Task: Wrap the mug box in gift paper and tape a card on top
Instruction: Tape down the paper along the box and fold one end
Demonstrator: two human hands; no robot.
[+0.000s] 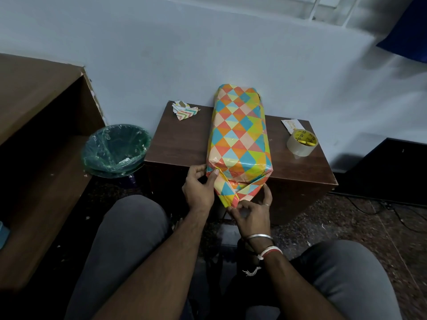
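Knees (129,227) up close, then both hands at the near end of the wrapped mug box (238,135) lying lengthwise on the small table (180,144): left hand (199,188) pinches the side fold (222,179) to hold the crease, right hand (251,213) pinches the pointed flap (231,195) by its tip (to fold it up, I'd guess). Tape roll (302,142) and card (289,124) wait on the right.

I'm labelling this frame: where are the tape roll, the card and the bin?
tape roll (300,150): head view, clear outer side.
card (289,124): head view, white face.
bin (108,146): head view, green liner wall.
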